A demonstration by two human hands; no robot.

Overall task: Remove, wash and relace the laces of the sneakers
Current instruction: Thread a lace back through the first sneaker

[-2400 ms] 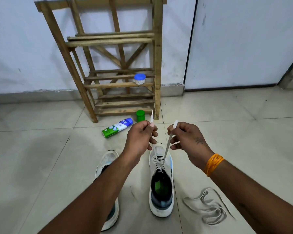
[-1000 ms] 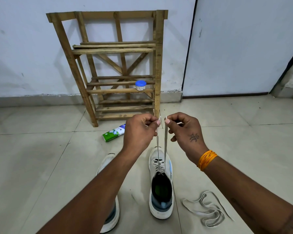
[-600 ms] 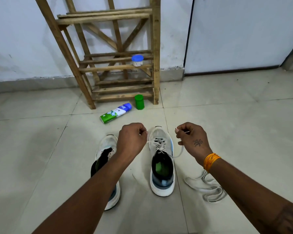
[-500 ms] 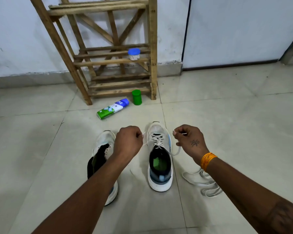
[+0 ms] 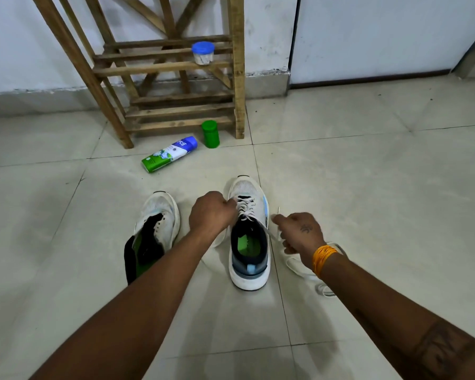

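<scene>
White flat lace — both hands pinching

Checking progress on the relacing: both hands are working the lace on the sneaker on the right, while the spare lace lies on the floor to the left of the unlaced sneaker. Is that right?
Not quite. The head view shows the spare lace on the floor to the right of the laced sneaker, behind the right hand. The left hand and right hand do work that sneaker's lace.

A wooden rack is standing against the white wall, holding a small blue-lidded jar on one shelf. On the tiled floor before it, a green container is standing upright beside a green-and-blue tube lying on its side.
</scene>
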